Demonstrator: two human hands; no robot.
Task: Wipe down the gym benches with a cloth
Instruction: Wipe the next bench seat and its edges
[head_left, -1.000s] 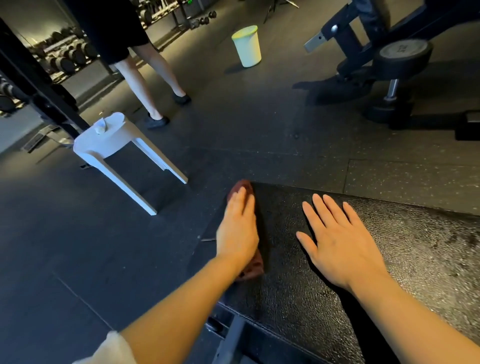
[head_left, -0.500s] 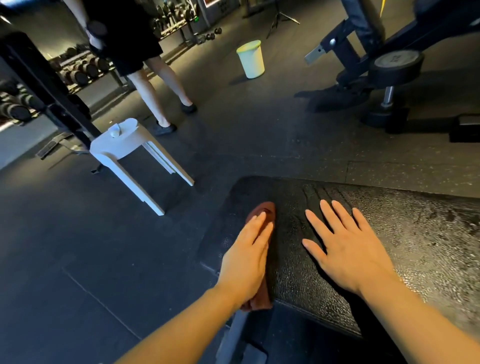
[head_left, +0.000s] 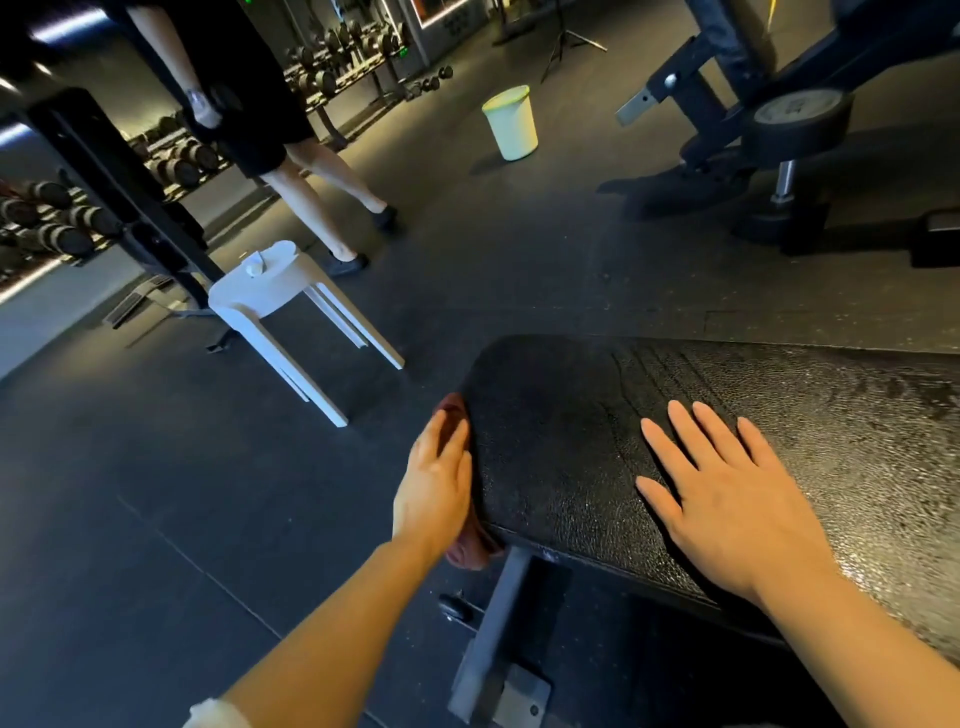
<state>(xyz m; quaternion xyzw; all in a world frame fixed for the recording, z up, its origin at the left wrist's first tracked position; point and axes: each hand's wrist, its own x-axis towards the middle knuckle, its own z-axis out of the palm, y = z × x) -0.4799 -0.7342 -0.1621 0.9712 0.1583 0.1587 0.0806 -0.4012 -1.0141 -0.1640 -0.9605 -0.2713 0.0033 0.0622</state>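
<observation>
A black textured gym bench pad (head_left: 571, 415) fills the lower right, its surface wet and shiny toward the right. My left hand (head_left: 436, 483) presses a reddish-brown cloth (head_left: 467, 551) against the pad's rounded left end; the cloth shows above the fingertips and below the palm, the rest is hidden by the hand. My right hand (head_left: 727, 499) lies flat on top of the pad with fingers spread and straight.
A white plastic stool (head_left: 275, 296) stands on the dark rubber floor left of the bench. A person's legs (head_left: 322, 197) are behind it. A pale bucket (head_left: 511, 124) sits farther back. Dumbbell racks (head_left: 62, 218) at left, a weight machine (head_left: 779, 130) at upper right.
My left hand slid the cloth from the top of the pad off to its left end face. My right hand stayed flat on the pad. The person behind stepped a little.
</observation>
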